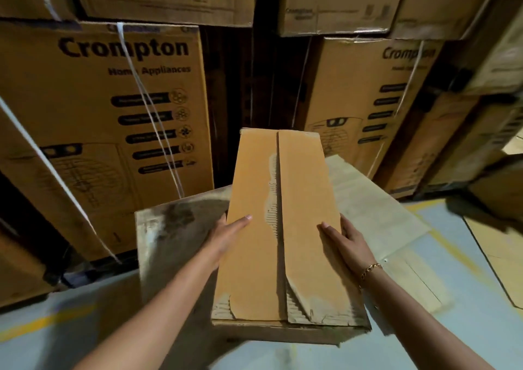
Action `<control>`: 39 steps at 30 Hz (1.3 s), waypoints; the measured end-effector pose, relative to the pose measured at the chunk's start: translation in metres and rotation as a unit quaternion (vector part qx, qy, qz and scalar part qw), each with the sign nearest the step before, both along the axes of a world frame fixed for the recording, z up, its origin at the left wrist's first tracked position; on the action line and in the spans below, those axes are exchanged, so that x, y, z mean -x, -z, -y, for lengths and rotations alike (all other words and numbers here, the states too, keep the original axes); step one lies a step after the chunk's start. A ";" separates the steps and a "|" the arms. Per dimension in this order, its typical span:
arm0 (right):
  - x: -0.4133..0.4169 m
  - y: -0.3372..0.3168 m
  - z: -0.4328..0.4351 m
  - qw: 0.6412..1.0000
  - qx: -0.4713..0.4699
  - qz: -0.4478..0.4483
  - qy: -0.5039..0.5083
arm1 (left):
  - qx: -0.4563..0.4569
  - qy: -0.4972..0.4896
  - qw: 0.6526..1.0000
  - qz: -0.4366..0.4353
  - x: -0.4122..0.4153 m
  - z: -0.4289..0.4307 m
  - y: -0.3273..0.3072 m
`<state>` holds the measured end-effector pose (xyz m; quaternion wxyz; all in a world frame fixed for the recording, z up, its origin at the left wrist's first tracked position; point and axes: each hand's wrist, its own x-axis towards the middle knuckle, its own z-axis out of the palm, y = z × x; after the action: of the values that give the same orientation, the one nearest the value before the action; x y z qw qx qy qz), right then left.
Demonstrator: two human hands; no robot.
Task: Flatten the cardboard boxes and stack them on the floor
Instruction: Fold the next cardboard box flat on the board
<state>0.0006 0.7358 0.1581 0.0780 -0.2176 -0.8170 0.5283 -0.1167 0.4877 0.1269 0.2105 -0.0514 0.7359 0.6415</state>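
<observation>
Looking down from the head camera, a long, narrow cardboard box (283, 228) is held in the air above flattened cardboard sheets (169, 228) on the floor (467, 327), in front of stacked Crompton cartons (99, 101). The left hand (229, 234) and right hand (343, 239) clamp its long sides. The visible fingers are straight and the thumbs lie on the top face. It is probably empty and light, stiff along its length but weak where the liner is torn beside the centre seam. That unsealed seam looks the best place to hook fingers and open the flaps. The dry board should not slip.
</observation>
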 end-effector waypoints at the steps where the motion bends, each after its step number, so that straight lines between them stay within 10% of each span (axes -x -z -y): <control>1: 0.003 0.002 -0.008 1.000 -0.006 0.005 0.011 | 0.006 0.010 1.000 -0.002 0.006 -0.012 0.005; 15: 0.116 0.063 -0.098 0.971 -0.065 0.225 0.035 | 0.180 0.134 0.974 -0.039 0.141 -0.107 0.083; 21: 0.127 0.072 -0.059 0.887 -0.416 0.167 -0.111 | 0.318 0.143 0.930 -0.119 0.120 -0.112 0.095; 27: 0.150 0.056 -0.033 0.749 -0.538 0.205 -0.328 | 0.344 0.141 0.918 -0.137 0.120 -0.113 0.099; 33: 0.108 -0.006 -0.104 0.764 -0.619 0.103 -0.149 | 0.323 0.129 0.927 -0.142 0.119 -0.115 0.095; 39: 0.055 0.026 -0.175 0.817 -0.460 0.342 -0.058 | 0.384 0.125 0.888 -0.218 0.112 -0.120 0.092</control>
<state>-0.0545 0.9106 0.1323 -0.1468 -0.2750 -0.9501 -0.0144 -0.2287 0.6079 0.0346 0.0864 0.1052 0.9526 0.2722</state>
